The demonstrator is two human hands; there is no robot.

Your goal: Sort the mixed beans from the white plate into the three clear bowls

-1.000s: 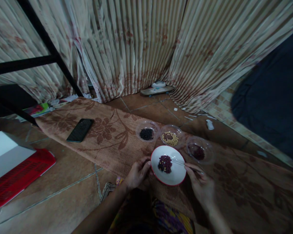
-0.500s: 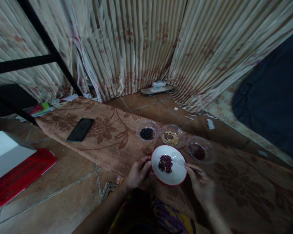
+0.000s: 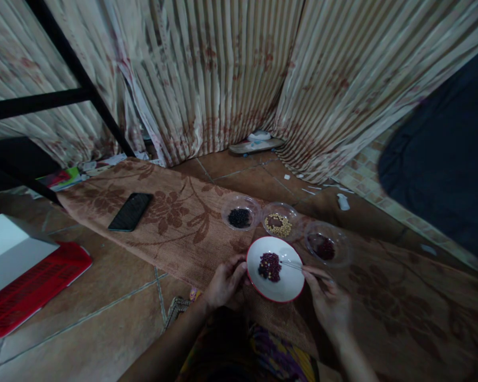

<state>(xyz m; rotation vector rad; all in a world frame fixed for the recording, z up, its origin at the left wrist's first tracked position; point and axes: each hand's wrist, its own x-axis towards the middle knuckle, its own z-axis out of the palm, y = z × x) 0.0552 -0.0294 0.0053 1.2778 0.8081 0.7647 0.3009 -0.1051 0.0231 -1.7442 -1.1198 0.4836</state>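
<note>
A white bowl (image 3: 289,281) with a red rim stands on the cloth before me, holding a pile of dark red beans (image 3: 270,265) mixed with a few black and yellow ones. My left hand (image 3: 226,281) grips the bowl's left rim, thumb on the edge. From the right, my right hand (image 3: 329,297) pinches thin metal tweezers (image 3: 292,265), whose tips reach the right side of the pile; whether a bean is between them is too small to tell. Beyond the bowl sit clear dishes of black beans (image 3: 239,217), yellow beans (image 3: 279,225) and red beans (image 3: 322,247).
A black phone (image 3: 130,212) lies on the left of the patterned brown cloth (image 3: 175,239). At the left are a red basket (image 3: 43,281) and a white box (image 3: 16,252) on the tiled floor. Past the cloth, a skateboard (image 3: 257,146) rests by the striped curtain (image 3: 223,79).
Almost nothing differs. Both hands and the bowl keep their places, and the tweezers' tips stay by the bean pile.
</note>
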